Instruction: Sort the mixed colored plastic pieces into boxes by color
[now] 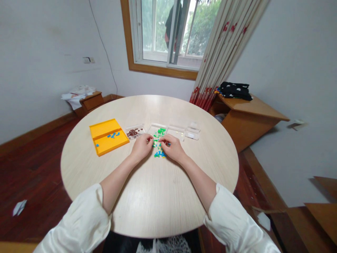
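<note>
My left hand (pixel 142 146) rests low over the table with its fingers curled together at the left side of a pile of small green, blue and yellow pieces (pixel 159 154). Across from it, my right hand (pixel 173 147) has its fingertips pinched at the right side of the same pile. Anything in either pinch is too small to make out. Just beyond the hands, a clear tray (pixel 155 125) has green pieces (pixel 161 131) in it. Part of the pile is hidden by my fingers.
On the round table (pixel 152 196), a yellow box (pixel 109 140) lies open at left with several blue pieces. A clear tray of brown pieces (pixel 133 133) stands beside it. Further right are a clear tray with pale pieces (pixel 179 133) and a small clear box (pixel 192 133).
</note>
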`<move>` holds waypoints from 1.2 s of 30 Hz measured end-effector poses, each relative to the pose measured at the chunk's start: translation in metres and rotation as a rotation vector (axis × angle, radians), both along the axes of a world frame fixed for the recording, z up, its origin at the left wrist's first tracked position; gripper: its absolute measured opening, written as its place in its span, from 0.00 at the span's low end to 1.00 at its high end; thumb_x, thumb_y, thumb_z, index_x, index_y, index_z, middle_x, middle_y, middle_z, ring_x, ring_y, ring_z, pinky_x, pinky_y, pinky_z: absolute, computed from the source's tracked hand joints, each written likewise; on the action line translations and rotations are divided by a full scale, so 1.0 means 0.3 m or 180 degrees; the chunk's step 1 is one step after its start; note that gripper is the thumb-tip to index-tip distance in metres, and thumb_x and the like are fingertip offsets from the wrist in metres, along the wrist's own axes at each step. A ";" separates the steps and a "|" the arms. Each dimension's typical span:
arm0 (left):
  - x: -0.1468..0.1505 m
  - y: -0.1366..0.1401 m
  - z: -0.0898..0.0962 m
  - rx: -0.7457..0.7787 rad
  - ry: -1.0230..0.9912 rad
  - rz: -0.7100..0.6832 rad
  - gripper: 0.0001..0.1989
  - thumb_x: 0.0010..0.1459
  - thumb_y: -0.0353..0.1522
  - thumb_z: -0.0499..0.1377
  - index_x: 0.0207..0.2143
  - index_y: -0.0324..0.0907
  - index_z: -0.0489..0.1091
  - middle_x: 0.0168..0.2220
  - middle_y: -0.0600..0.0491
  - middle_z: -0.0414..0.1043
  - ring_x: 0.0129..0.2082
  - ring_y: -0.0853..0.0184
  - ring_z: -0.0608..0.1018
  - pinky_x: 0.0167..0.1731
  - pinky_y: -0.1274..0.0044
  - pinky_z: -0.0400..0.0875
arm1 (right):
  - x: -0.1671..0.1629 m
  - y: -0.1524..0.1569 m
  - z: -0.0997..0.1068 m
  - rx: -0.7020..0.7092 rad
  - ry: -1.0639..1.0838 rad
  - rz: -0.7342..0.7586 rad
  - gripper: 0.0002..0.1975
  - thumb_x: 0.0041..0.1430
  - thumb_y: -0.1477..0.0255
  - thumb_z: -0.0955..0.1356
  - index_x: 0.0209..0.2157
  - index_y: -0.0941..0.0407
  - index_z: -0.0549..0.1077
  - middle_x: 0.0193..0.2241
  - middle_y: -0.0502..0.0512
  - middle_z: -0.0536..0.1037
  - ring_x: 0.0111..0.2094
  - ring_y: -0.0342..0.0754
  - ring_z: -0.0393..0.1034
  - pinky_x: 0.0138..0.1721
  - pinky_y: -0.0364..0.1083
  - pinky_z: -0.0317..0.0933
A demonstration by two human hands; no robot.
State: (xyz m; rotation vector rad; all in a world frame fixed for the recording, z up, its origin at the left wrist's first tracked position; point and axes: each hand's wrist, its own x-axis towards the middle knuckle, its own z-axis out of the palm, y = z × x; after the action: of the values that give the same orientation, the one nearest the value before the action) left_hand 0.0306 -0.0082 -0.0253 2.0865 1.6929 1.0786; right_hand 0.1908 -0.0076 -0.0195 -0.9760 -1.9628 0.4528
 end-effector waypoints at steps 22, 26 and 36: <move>-0.018 0.009 -0.027 0.0025 0.0651 -0.0143 0.16 0.52 0.26 0.50 0.36 0.39 0.77 0.34 0.46 0.66 0.41 0.59 0.68 0.46 0.67 0.63 | 0.013 0.025 -0.023 -0.0366 0.0516 -0.0351 0.09 0.54 0.70 0.64 0.29 0.58 0.75 0.26 0.53 0.78 0.25 0.44 0.70 0.31 0.43 0.64; -0.017 0.006 -0.021 -0.0020 0.0736 -0.0128 0.15 0.52 0.27 0.50 0.33 0.38 0.77 0.34 0.46 0.67 0.41 0.59 0.69 0.46 0.68 0.63 | 0.012 0.023 -0.022 -0.0218 0.0355 -0.0384 0.08 0.53 0.71 0.65 0.29 0.58 0.76 0.27 0.54 0.78 0.26 0.44 0.69 0.31 0.43 0.63; -0.005 -0.002 -0.011 -0.0045 0.0706 -0.0106 0.14 0.52 0.27 0.50 0.32 0.38 0.76 0.33 0.46 0.69 0.40 0.60 0.70 0.44 0.69 0.65 | 0.013 0.066 -0.036 -0.0126 0.0511 -0.0633 0.14 0.55 0.69 0.63 0.39 0.58 0.75 0.37 0.58 0.78 0.37 0.48 0.72 0.39 0.46 0.67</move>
State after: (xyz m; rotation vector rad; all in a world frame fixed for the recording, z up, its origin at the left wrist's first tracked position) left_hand 0.0291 -0.0089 -0.0285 2.2894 1.7489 0.8491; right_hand 0.1946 0.0122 -0.0303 -1.1125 -1.7002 0.4442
